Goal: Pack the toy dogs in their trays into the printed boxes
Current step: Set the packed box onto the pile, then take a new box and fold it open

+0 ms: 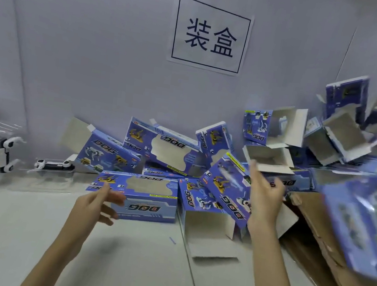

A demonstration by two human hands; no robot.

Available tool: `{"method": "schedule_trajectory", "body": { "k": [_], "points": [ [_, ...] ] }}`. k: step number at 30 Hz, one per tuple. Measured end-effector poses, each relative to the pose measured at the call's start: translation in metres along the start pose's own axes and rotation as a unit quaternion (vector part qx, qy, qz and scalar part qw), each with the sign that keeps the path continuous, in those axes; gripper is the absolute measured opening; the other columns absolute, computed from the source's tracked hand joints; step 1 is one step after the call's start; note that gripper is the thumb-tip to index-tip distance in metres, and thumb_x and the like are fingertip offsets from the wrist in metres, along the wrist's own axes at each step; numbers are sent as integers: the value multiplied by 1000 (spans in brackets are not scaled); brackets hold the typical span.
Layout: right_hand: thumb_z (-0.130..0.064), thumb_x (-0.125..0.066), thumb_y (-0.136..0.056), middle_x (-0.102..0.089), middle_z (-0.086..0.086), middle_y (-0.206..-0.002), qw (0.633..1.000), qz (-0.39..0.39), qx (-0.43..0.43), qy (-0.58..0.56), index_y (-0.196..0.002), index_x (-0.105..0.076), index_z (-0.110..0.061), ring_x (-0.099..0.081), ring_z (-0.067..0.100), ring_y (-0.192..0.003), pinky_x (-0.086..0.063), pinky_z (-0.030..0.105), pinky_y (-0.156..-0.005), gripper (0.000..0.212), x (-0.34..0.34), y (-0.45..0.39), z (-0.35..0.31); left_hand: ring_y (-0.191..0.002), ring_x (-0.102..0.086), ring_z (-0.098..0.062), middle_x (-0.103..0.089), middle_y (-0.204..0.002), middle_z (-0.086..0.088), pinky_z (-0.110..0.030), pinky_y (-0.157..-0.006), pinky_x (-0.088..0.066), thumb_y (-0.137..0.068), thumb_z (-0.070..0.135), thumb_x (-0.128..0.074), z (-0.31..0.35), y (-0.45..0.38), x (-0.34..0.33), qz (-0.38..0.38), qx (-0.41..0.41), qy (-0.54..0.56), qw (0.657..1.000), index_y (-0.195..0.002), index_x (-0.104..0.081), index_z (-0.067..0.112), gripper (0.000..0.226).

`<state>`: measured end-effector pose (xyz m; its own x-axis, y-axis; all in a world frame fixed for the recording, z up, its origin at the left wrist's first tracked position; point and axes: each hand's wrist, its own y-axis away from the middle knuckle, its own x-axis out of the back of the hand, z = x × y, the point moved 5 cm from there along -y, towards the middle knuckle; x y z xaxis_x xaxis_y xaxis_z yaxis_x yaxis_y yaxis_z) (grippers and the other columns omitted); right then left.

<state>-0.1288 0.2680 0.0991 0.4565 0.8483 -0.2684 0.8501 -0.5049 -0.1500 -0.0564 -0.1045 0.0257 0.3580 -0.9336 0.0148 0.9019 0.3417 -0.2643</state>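
- Pale grey wall panels [76,44] stand behind our white worktop [15,228], and a paper sign [211,35] with two printed characters is stuck on the wall at the far centre.
- We see the printed boxes [165,147], blue with "DOG" lettering, heaped against the wall from the centre to the far right; several gape with their flaps up.
- One closed box [149,197] lies flat at the near edge of the heap, and an open box [208,220] just right of it shows its bare inside.
- Our left hand [95,205] hovers just in front of the closed box, fingers spread and loose, holding nothing.
- Our right hand [264,196] is raised before the heap, fingers relaxed and apart, holding nothing.
- Toy dogs in clear trays [1,152] sit at the far left, well apart from both hands.
- Brown cardboard [326,252] slopes along the right, with a blurred blue box [363,226] over it.
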Motion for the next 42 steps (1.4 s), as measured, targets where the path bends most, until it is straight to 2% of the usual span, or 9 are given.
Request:
{"method": "schedule_trajectory", "body": {
  "k": [3, 8, 13, 19, 25, 31, 33, 37, 42],
  "points": [
    [-52, -85, -81, -44, 14, -159, 908, -43, 163, 383, -159, -33, -9, -38, 32, -147, -31, 43, -117, 103, -13, -1, 16, -66, -68, -28, -78, -92, -9, -39, -63, -54, -109, 40, -42, 0, 2, -1, -5, 2, -5, 1000, -91, -79, 3, 56],
    [-47, -87, -81, -40, 15, -149, 816, 7, 175, 551, -154, -38, -12, -37, 36, -133, -35, 43, -106, 95, -13, -14, 29, -65, -68, -26, -78, -92, -9, -39, -64, -54, -109, 39, -42, -1, 1, 1, 5, 13, 2, 1000, -93, -78, 1, 55],
    [-42, -94, -72, -58, 15, -143, 824, 10, 191, 534, -133, -47, -13, -45, 35, -135, -32, 46, -100, 83, -19, -18, 25, -64, -68, -24, -78, -92, -8, -33, -59, -55, -109, 37, -46, -3, -1, -1, 6, 20, -5, 1000, -92, -78, 3, 49],
    [-31, -97, -69, -68, 7, -130, 845, 54, 368, 385, -128, -57, -17, -57, 31, -122, -34, 43, -92, 73, -39, 16, -6, -69, -72, -27, -79, -98, -11, -32, -57, -58, -101, 46, -54, -5, 2, -5, -8, 42, 14, 999, -93, -80, 7, 47],
    [-34, -84, -86, -54, -3, -149, 845, -161, 489, 148, -137, -51, -18, -51, 17, -134, -44, 44, -107, 62, -96, 87, 4, -100, -75, -44, -75, -121, -16, -41, -65, -62, -92, 79, -38, 0, 6, -12, -81, 141, 196, 967, -129, -70, 23, 74],
    [4, -62, -94, -50, -10, -156, 818, -388, 409, 114, -121, -55, -23, -59, 19, -133, -56, 40, -100, 39, -126, 120, 69, -111, -71, -37, -73, -124, -15, -54, -90, -57, -84, 71, -68, -4, 1, 5, -99, 172, 379, 904, -116, -80, 16, 65],
    [0, -51, -99, -68, -8, -136, 879, -372, 296, 39, -110, -65, -21, -70, 19, -117, -58, 30, -92, 28, -125, 114, 78, -99, -76, -32, -77, -116, -11, -42, -76, -61, -71, 52, -85, -6, 0, 12, -134, 150, 347, 916, -126, -75, 19, 64],
    [-40, -60, -96, -71, 5, -123, 938, -332, 78, -66, -122, -65, -31, -67, 33, -117, -59, 45, -92, 28, -121, 111, 87, -98, -77, -27, -75, -123, -5, -37, -68, -62, -70, 23, -82, -3, -2, -1, -135, 75, 245, 957, -142, -48, 35, 80],
    [-35, -66, -94, -63, -6, -142, 936, -333, 104, -40, -148, -49, -32, -60, 15, -132, -50, 44, -112, 57, -112, 113, 75, -118, -70, -28, -66, -134, 11, -42, -84, -63, -74, 44, -85, 7, 8, -17, -131, 7, 157, 979, -129, -48, 41, 66]
  ]
}}
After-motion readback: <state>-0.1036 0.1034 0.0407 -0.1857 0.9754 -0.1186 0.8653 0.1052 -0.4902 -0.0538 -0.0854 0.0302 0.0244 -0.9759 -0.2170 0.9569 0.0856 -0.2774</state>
